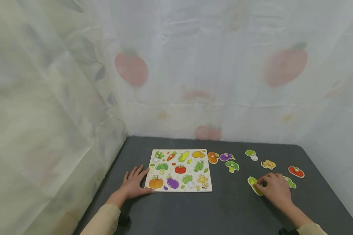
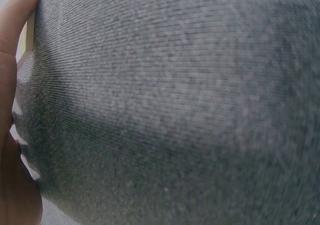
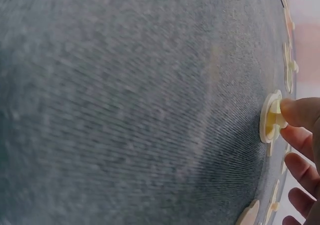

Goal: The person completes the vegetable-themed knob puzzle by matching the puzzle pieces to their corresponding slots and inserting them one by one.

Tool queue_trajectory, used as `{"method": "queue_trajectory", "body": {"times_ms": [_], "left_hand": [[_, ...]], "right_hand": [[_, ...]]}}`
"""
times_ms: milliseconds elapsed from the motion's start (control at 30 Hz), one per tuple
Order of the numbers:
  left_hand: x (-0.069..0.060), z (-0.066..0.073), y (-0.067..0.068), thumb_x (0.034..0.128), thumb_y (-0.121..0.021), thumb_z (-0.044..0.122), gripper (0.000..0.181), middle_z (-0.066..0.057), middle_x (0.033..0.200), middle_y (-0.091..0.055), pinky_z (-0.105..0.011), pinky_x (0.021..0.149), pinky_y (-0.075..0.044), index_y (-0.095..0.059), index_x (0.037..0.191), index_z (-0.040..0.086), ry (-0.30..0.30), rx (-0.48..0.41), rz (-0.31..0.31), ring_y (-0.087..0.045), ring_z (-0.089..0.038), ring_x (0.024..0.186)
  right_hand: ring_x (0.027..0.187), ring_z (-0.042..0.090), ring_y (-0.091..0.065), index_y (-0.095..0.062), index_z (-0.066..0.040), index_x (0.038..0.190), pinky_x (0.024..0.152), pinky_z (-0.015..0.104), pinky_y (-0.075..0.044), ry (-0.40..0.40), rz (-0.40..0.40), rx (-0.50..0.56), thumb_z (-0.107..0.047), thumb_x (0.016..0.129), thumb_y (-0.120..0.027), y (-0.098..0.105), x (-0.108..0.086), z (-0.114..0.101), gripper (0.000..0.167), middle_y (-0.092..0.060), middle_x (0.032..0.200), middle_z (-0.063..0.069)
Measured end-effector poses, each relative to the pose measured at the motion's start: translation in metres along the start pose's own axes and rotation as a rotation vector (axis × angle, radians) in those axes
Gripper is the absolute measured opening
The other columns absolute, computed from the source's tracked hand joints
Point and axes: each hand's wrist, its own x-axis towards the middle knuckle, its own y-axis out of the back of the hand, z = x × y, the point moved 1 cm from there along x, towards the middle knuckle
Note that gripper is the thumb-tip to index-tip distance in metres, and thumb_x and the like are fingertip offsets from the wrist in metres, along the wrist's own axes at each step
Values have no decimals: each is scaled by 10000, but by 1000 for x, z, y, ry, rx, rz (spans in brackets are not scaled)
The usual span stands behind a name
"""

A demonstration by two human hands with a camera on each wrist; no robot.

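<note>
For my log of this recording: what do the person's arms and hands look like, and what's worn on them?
The left hand and right hand are gloveless. The left sleeve and right sleeve are pale beige, with no markings visible. A black item shows by the left wrist, another black item by the right; their details are unclear.

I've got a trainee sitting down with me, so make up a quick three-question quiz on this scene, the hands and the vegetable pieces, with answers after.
1. What is the right hand pinching?
A) the eggplant piece
B) the yellow-and-green piece
C) the broccoli piece

2. True or false: the mushroom piece lies nearer the printed board than the tomato piece does.

3. Fill in the blank: the left hand rests at the board's ____ side.

Key: 1. B; 2. True; 3. left
</note>
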Motion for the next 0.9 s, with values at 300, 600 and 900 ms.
{"method": "queue_trajectory", "body": {"times_ms": [300, 600, 900], "left_hand": [[2, 1, 1, 729, -727, 794, 1137, -225, 1651, -245, -751, 1136, -12, -370, 1605, 163, 8, 6, -19, -129, -505, 1506], [2, -3, 0, 717, -707, 824, 1156, -212, 1660, -233, -748, 1138, 0, -350, 1617, 192, 17, 3, -24, -111, -498, 1513], [4, -5, -4, 718, -703, 827, 1149, -211, 1656, -243, -751, 1135, -6, -359, 1614, 195, 5, 0, -11, -120, -500, 1510]], "right_hand": [[961, 441, -532, -747, -196, 707, 801, 649, -391, -28, 37, 4, -324, 753, -894, -2, -7, -4, 200, -634, 850, 60], [969, 411, -534, -765, -185, 712, 814, 649, -386, -10, 107, 43, -258, 731, -920, -7, -6, -8, 172, -634, 869, 59], [983, 380, -515, -799, -161, 799, 818, 596, -376, 103, 159, 102, -159, 750, -892, -12, 8, -9, 105, -644, 898, 32]]}}
